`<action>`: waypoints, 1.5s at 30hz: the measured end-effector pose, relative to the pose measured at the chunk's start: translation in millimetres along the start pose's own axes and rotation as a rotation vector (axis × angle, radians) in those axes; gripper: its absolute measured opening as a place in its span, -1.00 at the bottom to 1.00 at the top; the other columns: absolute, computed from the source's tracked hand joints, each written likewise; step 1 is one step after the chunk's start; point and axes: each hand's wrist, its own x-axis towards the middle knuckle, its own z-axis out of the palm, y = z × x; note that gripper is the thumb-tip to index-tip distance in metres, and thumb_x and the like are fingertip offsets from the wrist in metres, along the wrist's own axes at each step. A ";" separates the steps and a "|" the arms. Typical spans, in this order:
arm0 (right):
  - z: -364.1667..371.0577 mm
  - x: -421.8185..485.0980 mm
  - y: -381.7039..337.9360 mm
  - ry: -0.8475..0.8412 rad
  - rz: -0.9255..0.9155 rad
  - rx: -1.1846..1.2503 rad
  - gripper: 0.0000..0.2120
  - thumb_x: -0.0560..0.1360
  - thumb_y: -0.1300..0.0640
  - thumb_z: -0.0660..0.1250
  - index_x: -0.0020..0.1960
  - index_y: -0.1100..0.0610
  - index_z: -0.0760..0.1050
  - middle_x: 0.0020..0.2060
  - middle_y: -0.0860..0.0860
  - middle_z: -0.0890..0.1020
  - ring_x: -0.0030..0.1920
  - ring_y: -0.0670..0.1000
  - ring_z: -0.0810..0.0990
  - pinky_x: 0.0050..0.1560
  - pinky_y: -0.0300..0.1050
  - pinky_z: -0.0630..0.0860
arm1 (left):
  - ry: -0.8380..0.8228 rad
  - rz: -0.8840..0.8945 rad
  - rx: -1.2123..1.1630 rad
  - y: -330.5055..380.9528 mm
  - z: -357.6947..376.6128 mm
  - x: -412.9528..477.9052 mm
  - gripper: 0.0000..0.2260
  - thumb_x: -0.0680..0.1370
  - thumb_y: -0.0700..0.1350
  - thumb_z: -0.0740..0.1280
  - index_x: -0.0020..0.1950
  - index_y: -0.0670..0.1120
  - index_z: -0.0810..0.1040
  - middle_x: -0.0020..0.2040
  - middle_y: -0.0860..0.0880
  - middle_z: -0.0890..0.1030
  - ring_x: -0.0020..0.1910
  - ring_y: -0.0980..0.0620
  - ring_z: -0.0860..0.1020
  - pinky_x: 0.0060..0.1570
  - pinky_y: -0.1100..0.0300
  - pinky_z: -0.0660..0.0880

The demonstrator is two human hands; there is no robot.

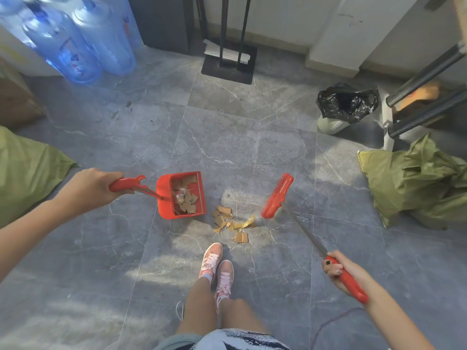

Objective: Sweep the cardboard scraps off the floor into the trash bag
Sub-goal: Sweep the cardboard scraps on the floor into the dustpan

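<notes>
Scraps (228,221) lie between dustpan (182,195) and broom (277,196). We note left hand (93,189) clenched on the dustpan handle, right hand (340,270) gripping the broom, positioned for sweeping; trash bag (347,101) stands well apart.

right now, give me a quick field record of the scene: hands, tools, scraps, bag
left hand: grips the red dustpan by its handle
right hand: grips the red broom by its handle
dustpan contents: some cardboard scraps already inside
scraps on floor: small pile between dustpan and broom head, ahead of the pink shoes
trash bag: black, open, lining a bin at far right
floor: grey marbled tile
</notes>
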 end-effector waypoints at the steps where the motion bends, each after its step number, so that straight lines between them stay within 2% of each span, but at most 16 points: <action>1: -1.6 0.5 0.2 0.091 -0.034 -0.103 -0.63 0.21 0.43 0.43 -0.25 0.18 0.26 -0.50 0.11 0.37 -0.73 -0.14 0.27 -0.78 -0.38 0.18 | 0.019 0.005 -0.002 2.3 1.2 -6.3 -0.67 0.31 -0.04 0.58 -0.39 -0.14 0.46 -0.57 -0.18 0.45 -0.56 -0.28 0.48 -0.52 0.12 0.34; 2: -2.4 0.9 0.4 0.174 -0.065 -0.227 -0.78 0.42 0.39 0.26 -0.24 0.18 0.25 -0.46 0.12 0.35 -0.74 -0.14 0.26 -0.76 -0.40 0.17 | 0.043 0.012 -0.002 5.6 3.2 -11.4 -0.67 0.34 0.01 0.54 -0.39 -0.15 0.47 -0.57 -0.19 0.44 -0.56 -0.28 0.48 -0.52 0.11 0.35; 3: -5.0 3.7 -0.1 0.231 -0.084 -0.342 -0.82 0.52 0.35 0.14 -0.23 0.20 0.25 -0.42 0.13 0.34 -0.75 -0.13 0.26 -0.74 -0.42 0.18 | 0.066 0.022 -0.004 10.0 5.5 -15.9 -0.66 0.36 0.07 0.46 -0.38 -0.16 0.48 -0.57 -0.19 0.45 -0.56 -0.28 0.48 -0.53 0.11 0.36; 6: -13.9 11.9 6.1 0.335 -0.120 -0.590 -0.79 0.55 0.35 0.09 -0.26 0.24 0.29 -0.42 0.14 0.35 -0.77 -0.11 0.26 -0.71 -0.42 0.22 | 0.073 0.049 0.017 23.2 18.4 -25.7 -0.60 0.33 0.20 0.27 -0.37 -0.16 0.51 -0.57 -0.18 0.47 -0.57 -0.27 0.49 -0.52 0.15 0.31; 9: -20.8 24.0 17.8 0.377 -0.124 -0.702 -0.75 0.55 0.36 0.08 -0.30 0.23 0.29 -0.44 0.14 0.33 -0.78 -0.10 0.26 -0.70 -0.41 0.24 | 0.011 0.030 0.047 31.3 39.7 -33.5 -0.66 0.32 0.12 0.41 -0.35 -0.17 0.51 -0.56 -0.20 0.49 -0.57 -0.29 0.50 -0.56 0.08 0.38; 11: -22.9 36.3 27.4 0.383 -0.112 -0.716 -0.73 0.55 0.36 0.08 -0.31 0.22 0.28 -0.44 0.13 0.31 -0.78 -0.10 0.27 -0.70 -0.41 0.25 | -0.037 0.001 0.055 35.3 52.1 -35.2 -0.68 0.31 0.01 0.56 -0.34 -0.18 0.52 -0.56 -0.19 0.49 -0.57 -0.28 0.50 -0.56 0.09 0.38; 13: -22.5 49.3 38.1 0.390 -0.090 -0.722 -0.73 0.56 0.36 0.08 -0.31 0.21 0.27 -0.45 0.12 0.30 -0.78 -0.10 0.27 -0.69 -0.40 0.25 | -0.074 -0.011 0.045 38.6 63.0 -32.1 -0.68 0.25 -0.06 0.62 -0.34 -0.19 0.52 -0.55 -0.18 0.50 -0.57 -0.27 0.50 -0.56 0.10 0.38; 18: -10.7 73.1 73.6 0.390 -0.032 -0.734 -0.74 0.54 0.36 0.10 -0.31 0.23 0.31 -0.58 0.08 0.33 -0.76 -0.09 0.27 -0.67 -0.39 0.27 | -0.099 0.034 -0.007 45.1 82.0 -19.6 -0.67 0.31 0.02 0.56 -0.35 -0.16 0.50 -0.54 -0.15 0.51 -0.54 -0.25 0.51 -0.50 0.12 0.36; 23: 12.6 79.0 108.9 0.383 -0.032 -0.726 -0.78 0.59 0.30 0.11 -0.24 0.20 0.29 -0.48 0.08 0.31 -0.77 -0.12 0.28 -0.68 -0.40 0.28 | -0.147 0.057 -0.061 40.4 87.1 -16.2 -0.71 0.38 0.06 0.50 -0.30 -0.13 0.53 -0.52 -0.14 0.52 -0.50 -0.24 0.53 -0.46 0.12 0.37; 27: 36.8 84.9 133.9 0.363 -0.041 -0.748 -0.80 0.60 0.28 0.11 -0.21 0.21 0.28 -0.49 0.09 0.31 -0.77 -0.11 0.28 -0.67 -0.39 0.29 | -0.199 0.078 -0.078 47.8 97.1 -21.1 -0.75 0.39 0.06 0.49 -0.28 -0.10 0.57 -0.49 -0.14 0.55 -0.47 -0.25 0.54 -0.44 0.13 0.36; 30: 60.3 90.7 150.4 0.344 -0.049 -0.779 -0.89 0.59 0.26 0.12 -0.10 0.26 0.32 -0.51 0.08 0.33 -0.74 -0.10 0.29 -0.66 -0.34 0.30 | -0.211 0.075 -0.102 42.0 98.0 -21.0 -0.73 0.40 0.08 0.47 -0.29 -0.10 0.56 -0.54 -0.08 0.47 -0.51 -0.21 0.51 -0.44 0.16 0.33; 32: 77.0 94.3 160.5 0.324 -0.054 -0.787 -0.90 0.59 0.24 0.15 -0.08 0.26 0.34 -0.53 0.08 0.35 -0.71 -0.08 0.30 -0.64 -0.31 0.31 | -0.229 0.076 -0.108 39.4 98.4 -22.8 -0.72 0.41 0.08 0.46 -0.29 -0.12 0.55 -0.55 -0.05 0.44 -0.53 -0.18 0.47 -0.44 0.17 0.32; 36: 113.6 99.5 174.8 0.260 -0.057 -0.794 -0.85 0.59 0.24 0.15 -0.14 0.27 0.37 -0.52 0.08 0.37 -0.64 -0.06 0.33 -0.63 -0.27 0.34 | -0.221 0.068 -0.092 33.2 105.5 -32.6 -0.70 0.42 0.07 0.46 -0.30 -0.13 0.54 -0.54 -0.11 0.50 -0.51 -0.22 0.51 -0.45 0.16 0.33; 38: 131.0 106.8 182.7 0.238 -0.057 -0.806 -0.86 0.57 0.23 0.17 -0.06 0.31 0.40 -0.49 0.08 0.40 -0.63 -0.07 0.36 -0.58 -0.24 0.38 | -0.230 0.064 -0.092 33.7 108.4 -36.6 -0.71 0.42 0.07 0.46 -0.30 -0.13 0.54 -0.54 -0.10 0.47 -0.51 -0.23 0.51 -0.45 0.15 0.33; 41: 151.9 112.7 196.5 0.194 -0.051 -0.812 -0.86 0.54 0.22 0.19 0.05 0.28 0.37 -0.49 0.08 0.43 -0.64 -0.08 0.38 -0.55 -0.21 0.39 | -0.234 0.054 -0.086 38.4 110.4 -35.6 -0.70 0.44 0.08 0.44 -0.29 -0.14 0.54 -0.48 -0.16 0.54 -0.45 -0.26 0.53 -0.42 0.12 0.33; 45: 173.6 103.7 214.0 0.096 -0.001 -0.783 -0.96 0.57 0.27 0.14 -0.03 0.25 0.33 -0.49 0.08 0.37 -0.72 -0.10 0.34 -0.64 -0.33 0.37 | -0.274 0.024 -0.068 40.8 106.4 -28.9 -0.68 0.47 0.13 0.38 -0.24 -0.13 0.56 -0.43 -0.13 0.55 -0.36 -0.24 0.56 -0.37 0.14 0.31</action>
